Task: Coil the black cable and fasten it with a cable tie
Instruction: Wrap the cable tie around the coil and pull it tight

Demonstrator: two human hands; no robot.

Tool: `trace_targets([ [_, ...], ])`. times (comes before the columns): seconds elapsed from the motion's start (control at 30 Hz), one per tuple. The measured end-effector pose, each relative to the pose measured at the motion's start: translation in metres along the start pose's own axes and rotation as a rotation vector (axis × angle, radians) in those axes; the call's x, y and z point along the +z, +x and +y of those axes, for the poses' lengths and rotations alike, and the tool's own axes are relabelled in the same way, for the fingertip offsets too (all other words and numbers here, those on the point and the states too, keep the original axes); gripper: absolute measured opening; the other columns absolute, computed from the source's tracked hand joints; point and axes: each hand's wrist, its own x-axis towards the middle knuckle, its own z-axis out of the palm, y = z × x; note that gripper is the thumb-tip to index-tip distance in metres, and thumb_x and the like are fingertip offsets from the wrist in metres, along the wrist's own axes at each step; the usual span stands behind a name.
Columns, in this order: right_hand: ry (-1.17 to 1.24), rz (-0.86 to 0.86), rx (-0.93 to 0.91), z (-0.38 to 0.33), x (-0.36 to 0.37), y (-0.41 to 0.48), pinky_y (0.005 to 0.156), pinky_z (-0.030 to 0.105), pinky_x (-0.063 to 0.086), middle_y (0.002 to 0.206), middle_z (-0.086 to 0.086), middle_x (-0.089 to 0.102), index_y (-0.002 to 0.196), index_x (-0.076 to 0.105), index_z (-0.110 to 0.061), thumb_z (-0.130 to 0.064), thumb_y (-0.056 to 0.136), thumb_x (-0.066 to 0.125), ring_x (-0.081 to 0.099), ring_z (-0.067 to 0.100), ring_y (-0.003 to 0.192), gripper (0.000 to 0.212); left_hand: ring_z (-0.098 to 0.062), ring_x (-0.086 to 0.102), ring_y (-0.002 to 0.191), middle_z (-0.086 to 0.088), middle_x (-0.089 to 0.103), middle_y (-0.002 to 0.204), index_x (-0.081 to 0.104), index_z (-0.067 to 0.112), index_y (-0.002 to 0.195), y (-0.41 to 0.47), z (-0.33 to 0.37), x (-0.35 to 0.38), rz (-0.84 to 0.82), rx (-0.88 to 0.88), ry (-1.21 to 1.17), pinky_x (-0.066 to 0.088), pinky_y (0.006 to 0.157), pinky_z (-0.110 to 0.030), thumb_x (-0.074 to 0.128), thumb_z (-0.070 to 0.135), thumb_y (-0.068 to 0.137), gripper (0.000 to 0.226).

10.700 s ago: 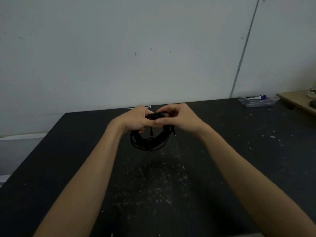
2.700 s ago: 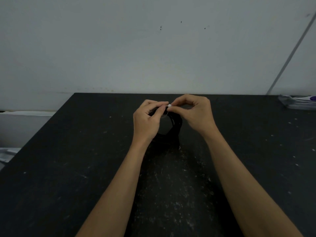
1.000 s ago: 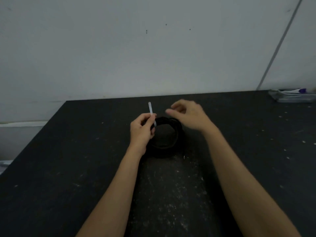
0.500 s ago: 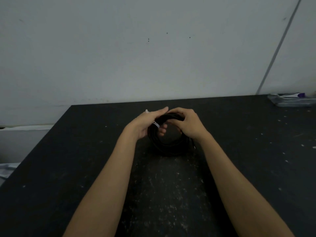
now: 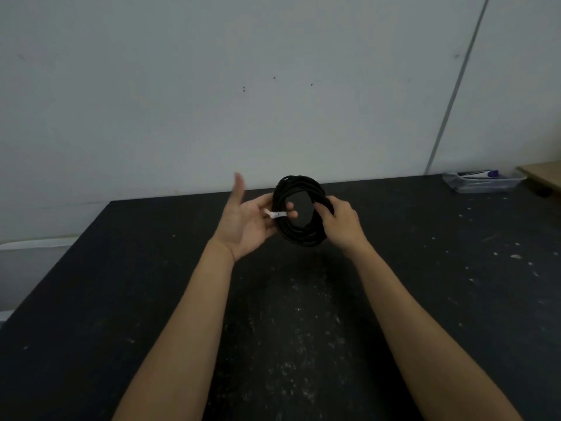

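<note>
The black cable [image 5: 299,185] is wound into a round coil and held upright above the black table [image 5: 121,299]. A white cable tie [image 5: 275,214] wraps the coil's left side. My left hand [image 5: 246,221] is palm up with the thumb raised; its fingers pass through the coil and support it at the tie. My right hand [image 5: 341,221] grips the coil's right side with curled fingers. The coil's lower right edge is partly hidden by those fingers.
A clear plastic tray [image 5: 482,182] holding a purple-capped pen sits at the table's far right, next to a wooden surface [image 5: 543,174]. A pale wall [image 5: 273,86] rises right behind the table. White specks dot the tabletop.
The coil has been lifted from the table and tipped upright. My left hand has opened palm up, with the tie now snug around the coil instead of sticking up.
</note>
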Motion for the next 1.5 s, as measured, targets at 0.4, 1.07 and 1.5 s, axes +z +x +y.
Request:
trace_targets([
  [0.4, 0.497, -0.198, 0.099, -0.015, -0.027, -0.016, 0.093, 0.032, 0.047, 0.12, -0.012, 0.068, 0.129, 0.073, -0.014, -0.032, 0.108, 0.05, 0.061, 0.007, 0.109, 0.036, -0.016, 0.051, 0.056, 0.005, 0.056, 0.06, 0.072, 0.029, 0.108, 0.014, -0.014, 0.028, 0.348, 0.278, 0.717, 0.056, 0.059, -0.037, 0.061, 0.018, 0.1, 0.018],
  [1.07, 1.071, -0.255, 0.258, -0.02, -0.05, -0.042, 0.077, 0.033, 0.063, 0.096, 0.016, 0.076, 0.103, 0.074, 0.0, 0.0, 0.092, 0.065, 0.074, 0.022, 0.079, 0.014, -0.014, 0.05, 0.05, -0.006, 0.072, 0.092, 0.069, 0.016, 0.103, -0.002, -0.007, 0.06, 0.323, 0.319, 0.684, 0.049, 0.055, -0.035, 0.052, 0.016, 0.104, 0.018],
  [1.5, 0.566, 0.015, 0.08, -0.033, -0.051, -0.051, 0.085, 0.036, 0.062, 0.089, 0.008, 0.081, 0.1, 0.081, -0.011, -0.012, 0.097, 0.071, 0.078, 0.02, 0.086, 0.01, -0.02, 0.063, 0.084, 0.002, 0.066, 0.1, 0.062, 0.029, 0.108, 0.003, -0.025, 0.074, 0.525, 0.359, 0.978, 0.052, 0.076, -0.037, 0.045, 0.024, 0.105, 0.018],
])
